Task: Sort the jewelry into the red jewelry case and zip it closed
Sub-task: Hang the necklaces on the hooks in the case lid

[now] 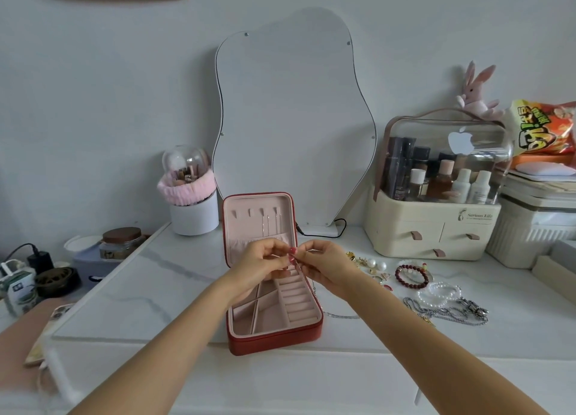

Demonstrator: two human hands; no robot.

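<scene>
The red jewelry case [274, 336] lies open in the middle of the white table, its pink-lined lid [258, 221] standing upright with thin chains hanging from its hooks. Above the case my left hand [265, 262] and my right hand [324, 263] meet, and both pinch a thin silver necklace [339, 315] whose loose end trails on the table right of the case. More jewelry lies to the right: gold and pearl earrings [369, 263], a red bead bracelet [411, 276], pearl bracelets [439, 293] and silver chains [448, 315].
A wavy mirror [293, 118] stands behind the case. At the back right stands a cream cosmetics organizer [433, 224], at the back left a white brush holder [193, 206]. A phone [46, 333], a jar [121, 243] and chargers crowd the left edge.
</scene>
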